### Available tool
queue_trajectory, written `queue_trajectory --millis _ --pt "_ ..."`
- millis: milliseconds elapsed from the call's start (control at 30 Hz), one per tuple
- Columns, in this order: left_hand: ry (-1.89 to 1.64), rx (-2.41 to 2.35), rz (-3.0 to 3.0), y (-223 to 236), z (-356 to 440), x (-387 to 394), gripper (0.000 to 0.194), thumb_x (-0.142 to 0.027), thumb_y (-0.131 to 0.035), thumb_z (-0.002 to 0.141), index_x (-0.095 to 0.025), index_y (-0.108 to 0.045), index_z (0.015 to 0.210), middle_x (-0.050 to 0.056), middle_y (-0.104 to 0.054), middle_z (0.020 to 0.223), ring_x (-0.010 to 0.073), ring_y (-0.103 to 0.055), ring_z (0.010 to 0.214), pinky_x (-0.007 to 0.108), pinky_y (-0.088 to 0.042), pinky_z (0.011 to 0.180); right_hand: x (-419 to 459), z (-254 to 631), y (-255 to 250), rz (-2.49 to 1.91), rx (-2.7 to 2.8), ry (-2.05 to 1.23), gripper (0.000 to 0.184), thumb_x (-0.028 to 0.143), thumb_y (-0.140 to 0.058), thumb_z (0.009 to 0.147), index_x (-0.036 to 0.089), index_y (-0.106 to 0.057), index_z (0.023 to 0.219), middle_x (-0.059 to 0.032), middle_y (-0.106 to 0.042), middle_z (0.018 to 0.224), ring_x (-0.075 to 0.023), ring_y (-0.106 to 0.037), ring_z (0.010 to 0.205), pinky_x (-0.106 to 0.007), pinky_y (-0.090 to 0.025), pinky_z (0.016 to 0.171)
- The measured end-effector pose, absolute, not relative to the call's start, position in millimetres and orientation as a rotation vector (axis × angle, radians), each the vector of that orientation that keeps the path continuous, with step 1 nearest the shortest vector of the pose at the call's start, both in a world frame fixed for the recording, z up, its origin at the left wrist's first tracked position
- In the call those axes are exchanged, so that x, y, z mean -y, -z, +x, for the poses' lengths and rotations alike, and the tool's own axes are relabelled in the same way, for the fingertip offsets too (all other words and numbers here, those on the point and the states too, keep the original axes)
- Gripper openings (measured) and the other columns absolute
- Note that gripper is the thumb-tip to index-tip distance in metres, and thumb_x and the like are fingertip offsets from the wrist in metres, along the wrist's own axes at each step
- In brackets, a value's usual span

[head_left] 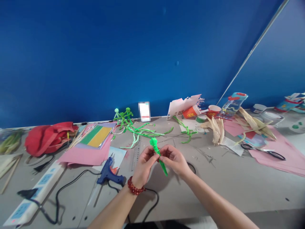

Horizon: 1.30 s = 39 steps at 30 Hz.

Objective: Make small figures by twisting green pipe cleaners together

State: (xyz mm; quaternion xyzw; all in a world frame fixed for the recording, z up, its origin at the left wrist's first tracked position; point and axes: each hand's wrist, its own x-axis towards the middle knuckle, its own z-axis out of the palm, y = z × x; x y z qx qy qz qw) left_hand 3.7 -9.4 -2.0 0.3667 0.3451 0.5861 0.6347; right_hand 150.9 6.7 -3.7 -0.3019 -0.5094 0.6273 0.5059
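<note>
Above the middle of the table, both my hands pinch a bright green twisted strip figure [155, 147]. It has a round knob at the top, a wrapped neck, and a flat tail slanting down between my hands. My left hand [145, 160], below which a red bead bracelet [135, 186] circles the wrist, closes its thumb and fingers on the figure's middle. From the other side my right hand [173, 159] grips it with thumb and fingertips. Behind them lie loose green strips [152, 132], and several small green stick figures [125, 116] stand by the wall.
A blue glue gun [108, 173] with a black cord lies left, beside a white power strip [39, 190]. Pink paper [88, 154] and a red bag [47, 136] are behind it. Scissors [264, 151], dried husks [216, 130] and red paper cups [192, 111] lie right. A blue wall [119, 63] bounds the table.
</note>
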Motion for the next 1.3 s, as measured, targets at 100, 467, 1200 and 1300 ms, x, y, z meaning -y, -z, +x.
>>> queue_trajectory --millis 100,467,1200,1300 --pt "-1.305 -0.809 0.875 3 0 9 0.017 -0.02 -0.076 0.075 -0.018 -0.071 0.091 0.003 -0.068 0.088 0.0148 -0.06 0.081 0.026 -0.047 0.076 -6 150 6 -0.742 1.18 -1.547 0.023 0.03 -0.077 0.073 0.018 -0.062 0.084 0.0004 -0.064 0.076 -0.0116 -0.059 0.065 -0.024 -0.048 0.062" --pt "-1.156 -0.755 0.891 -8 -1 8 0.027 -0.014 -0.065 0.075 -0.019 -0.061 0.101 -0.002 -0.059 0.079 0.0081 -0.053 0.054 0.025 -0.05 0.055 -7 161 2 -0.795 1.262 -1.444 0.016 0.022 -0.066 0.071 0.018 -0.062 0.086 0.0024 -0.055 0.068 -0.0104 -0.047 0.059 -0.022 -0.037 0.053" --pt "-1.111 -0.873 0.84 -6 -4 5 0.033 -0.038 -0.08 0.073 -0.017 -0.059 0.088 -0.006 -0.057 0.061 0.0054 -0.046 0.042 0.02 -0.045 0.043 -7 165 5 -0.874 1.734 -0.959 0.018 0.009 -0.052 0.072 0.018 -0.064 0.082 0.0007 -0.058 0.071 -0.0125 -0.052 0.064 -0.023 -0.04 0.059" --pt "-1.142 -0.886 0.829 -5 -2 4 0.034 -0.04 -0.08 0.072 -0.017 -0.059 0.086 -0.004 -0.06 0.066 0.0065 -0.05 0.048 0.019 -0.046 0.044 -6 164 2 -0.801 1.795 -0.846 0.021 0.006 -0.051 0.07 0.019 -0.065 0.077 -0.0001 -0.06 0.071 -0.0133 -0.054 0.066 -0.024 -0.041 0.063"
